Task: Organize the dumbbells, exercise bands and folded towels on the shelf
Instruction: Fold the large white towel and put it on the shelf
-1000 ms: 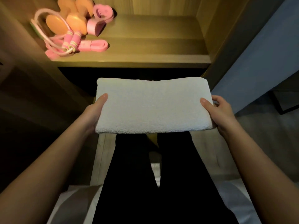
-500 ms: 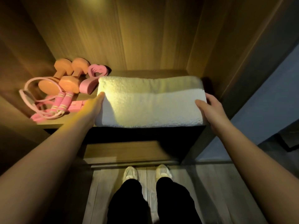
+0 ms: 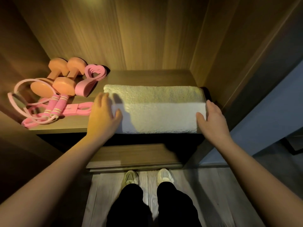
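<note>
At the far left of the shelf (image 3: 68, 127) we see a pink skipping rope (image 3: 54, 108) loosely coiled, two orange dumbbells (image 3: 63, 85) behind it and a pink heart-shaped band (image 3: 91, 77) just beside them. Our left hand (image 3: 103, 116) lies with fingers straight against the left end of the folded white towel (image 3: 157, 115), which rests on the shelf's right half, at its front edge. Our right hand (image 3: 212, 122), fingers likewise extended, presses the towel's right end, thumb on top.
</note>
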